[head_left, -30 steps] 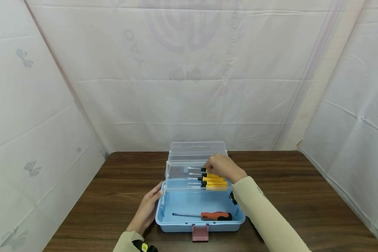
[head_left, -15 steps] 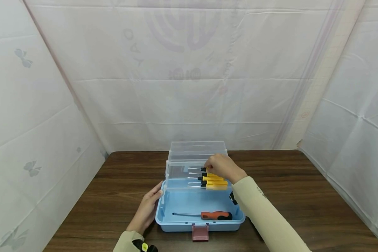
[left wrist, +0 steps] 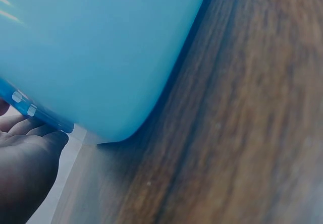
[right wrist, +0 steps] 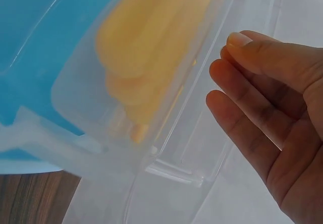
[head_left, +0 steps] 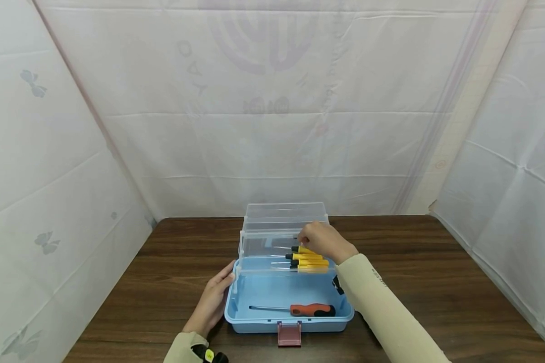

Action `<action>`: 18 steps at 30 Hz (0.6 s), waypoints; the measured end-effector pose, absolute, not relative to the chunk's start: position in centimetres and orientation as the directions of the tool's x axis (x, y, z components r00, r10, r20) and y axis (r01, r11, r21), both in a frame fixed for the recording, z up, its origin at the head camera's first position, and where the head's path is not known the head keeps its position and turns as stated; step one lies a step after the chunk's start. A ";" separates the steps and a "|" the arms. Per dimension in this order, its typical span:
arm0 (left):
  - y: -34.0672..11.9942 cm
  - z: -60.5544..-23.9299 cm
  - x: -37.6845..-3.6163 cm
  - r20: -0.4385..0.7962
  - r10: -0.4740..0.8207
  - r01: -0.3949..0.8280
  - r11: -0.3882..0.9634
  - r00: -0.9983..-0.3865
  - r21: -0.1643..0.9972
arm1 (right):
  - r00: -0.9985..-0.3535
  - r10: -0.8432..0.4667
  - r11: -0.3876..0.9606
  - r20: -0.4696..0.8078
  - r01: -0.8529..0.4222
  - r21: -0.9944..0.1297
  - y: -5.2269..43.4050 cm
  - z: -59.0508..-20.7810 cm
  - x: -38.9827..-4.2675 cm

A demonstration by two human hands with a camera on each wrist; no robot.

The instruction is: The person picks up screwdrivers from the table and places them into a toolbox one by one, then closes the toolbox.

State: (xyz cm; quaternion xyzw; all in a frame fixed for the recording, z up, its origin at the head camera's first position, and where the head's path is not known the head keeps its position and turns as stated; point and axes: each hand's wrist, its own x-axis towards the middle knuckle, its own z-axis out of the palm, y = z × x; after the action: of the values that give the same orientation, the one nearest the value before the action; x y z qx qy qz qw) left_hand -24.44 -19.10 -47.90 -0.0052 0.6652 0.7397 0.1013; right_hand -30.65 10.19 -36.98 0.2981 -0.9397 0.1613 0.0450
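Dark wood table [head_left: 436,292] is sitting lower frame, white sheeting [head_left: 272,126] hanging behind. Left hand [head_left: 211,302], fingers relaxed, is resting against blue toolbox [head_left: 272,292] at centre. Further back, right hand [head_left: 324,241], fingers loosely extended and gripping nothing, is hovering over yellow screwdrivers [head_left: 306,258] lying in the clear tray [head_left: 259,247]; long axes horizontal, tips pointing frame-left.

Toolbox [head_left: 236,311] base light blue with a dusty-pink latch [head_left: 289,334] at 6 o'clock; upper tray [head_left: 254,247] and lid clear. Small screwdrivers [head_left: 309,259] in the tray: yellow handles, black collars; big screwdriver [head_left: 312,310] in the base: orange-red handle with black ends. Surface [head_left: 436,282] dark brown woodgrain, sleeves [head_left: 381,307] pale beige, backdrop [head_left: 272,126] white with faint grey butterfly prints at 9 o'clock.
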 end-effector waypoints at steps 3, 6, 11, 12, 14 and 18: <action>-19.1 -47.9 -24.5 -0.148 0.138 -0.162 -0.100 -0.979 0.982 | -0.824 -0.543 0.770 0.162 -0.566 -0.296 10.2 -37.0 -30.7; -19.2 -48.0 -24.6 -0.151 0.136 -0.166 -0.107 -0.979 0.980 | -0.833 -0.536 0.769 0.140 -0.549 -0.327 10.2 -36.9 -30.7; -19.3 -48.1 -24.7 -0.145 0.142 -0.161 -0.115 -0.979 0.980 | -0.841 -0.527 0.768 0.118 -0.532 -0.358 10.3 -36.8 -30.7; -19.3 -48.1 -24.7 -0.147 0.141 -0.164 -0.118 -0.979 0.979 | -0.843 -0.526 0.768 0.116 -0.529 -0.362 10.3 -36.8 -30.7; -19.3 -48.1 -24.7 -0.145 0.144 -0.162 -0.111 -0.979 0.981 | -0.845 -0.523 0.770 0.110 -0.523 -0.366 10.3 -36.8 -30.7; -19.2 -47.9 -24.6 -0.146 0.142 -0.160 -0.095 -0.979 0.983 | -0.851 -0.515 0.777 0.105 -0.514 -0.363 10.4 -36.7 -30.7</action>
State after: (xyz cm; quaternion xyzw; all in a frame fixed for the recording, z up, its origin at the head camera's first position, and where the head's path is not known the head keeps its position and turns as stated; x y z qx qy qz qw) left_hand -24.57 -19.17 -47.94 -0.0068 0.6649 0.7399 0.1021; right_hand -30.73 10.38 -36.71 0.2729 -0.9425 0.1927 -0.0001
